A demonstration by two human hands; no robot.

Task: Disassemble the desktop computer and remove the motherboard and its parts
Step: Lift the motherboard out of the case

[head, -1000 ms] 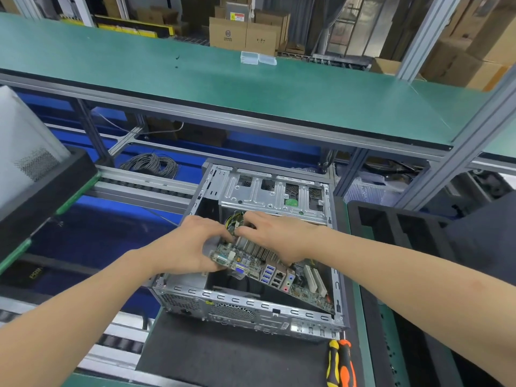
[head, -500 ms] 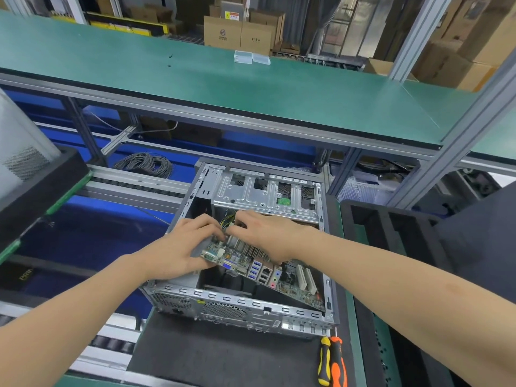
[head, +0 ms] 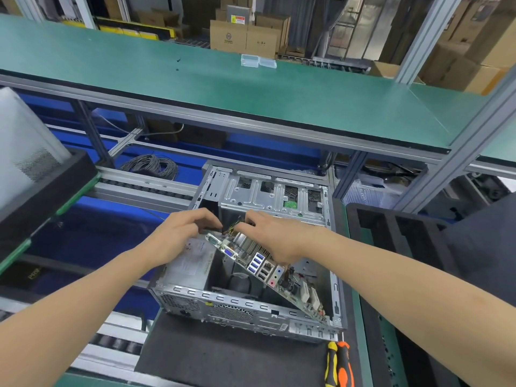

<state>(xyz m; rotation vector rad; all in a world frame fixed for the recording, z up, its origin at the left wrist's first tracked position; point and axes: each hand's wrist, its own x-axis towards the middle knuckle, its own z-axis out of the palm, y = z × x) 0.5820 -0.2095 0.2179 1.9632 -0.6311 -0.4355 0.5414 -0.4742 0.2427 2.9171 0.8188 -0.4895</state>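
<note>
An open grey computer case (head: 245, 304) lies on its side on a dark mat. Inside it the motherboard (head: 258, 265) is tilted up steeply, its port row with blue connectors facing me. My right hand (head: 275, 237) grips the board's raised upper edge by the heatsink. My left hand (head: 181, 236) pinches a dark cable connector at the board's top left corner, where yellow and black wires show. The grey power supply (head: 192, 261) sits in the case's left half, below my left hand.
A yellow and an orange-black screwdriver (head: 339, 364) lie on the mat, right of the case's near corner. Black foam trays (head: 396, 247) stand at right, a black-framed tray (head: 42, 196) at left. A roller conveyor (head: 145, 188) and coiled cable (head: 152, 166) lie behind; a green shelf (head: 251, 90) overhangs.
The motherboard has been raised to a steeper tilt. My left hand has shifted up from the board's edge to the cable connector at its top corner, uncovering the power supply label.
</note>
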